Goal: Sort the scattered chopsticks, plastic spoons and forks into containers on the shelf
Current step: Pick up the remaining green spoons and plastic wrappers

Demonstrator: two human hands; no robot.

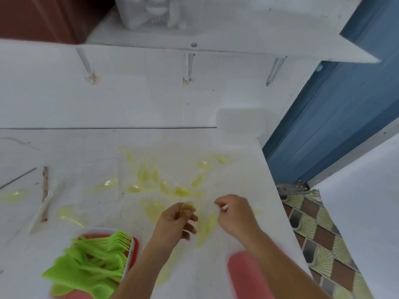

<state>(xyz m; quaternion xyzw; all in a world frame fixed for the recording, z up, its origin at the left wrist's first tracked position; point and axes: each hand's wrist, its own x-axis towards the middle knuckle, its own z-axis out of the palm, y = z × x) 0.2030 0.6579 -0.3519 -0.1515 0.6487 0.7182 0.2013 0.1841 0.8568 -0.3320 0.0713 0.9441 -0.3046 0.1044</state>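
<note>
Several pale yellow plastic spoons (164, 184) lie scattered over the white counter (86, 147). My left hand (177, 223) is closed on a small stack of yellow spoons (187, 209), bowls up. My right hand (235, 214) is beside it, fingers pinched over the counter; whether it holds anything is too blurred to tell. A red container (133, 251) at the lower left holds several green forks (95, 262). A chopstick (45, 190) and a paper-wrapped pair (42, 212) lie at the left. A clear container (151, 11) with white utensils stands on the shelf (237, 39).
The counter ends at the right, next to a blue door (334, 115) and a patterned tiled floor (319, 234). A pink blurred object (246, 275) sits at the bottom under my right forearm. Shelf brackets (187, 67) hang from the wall above the counter.
</note>
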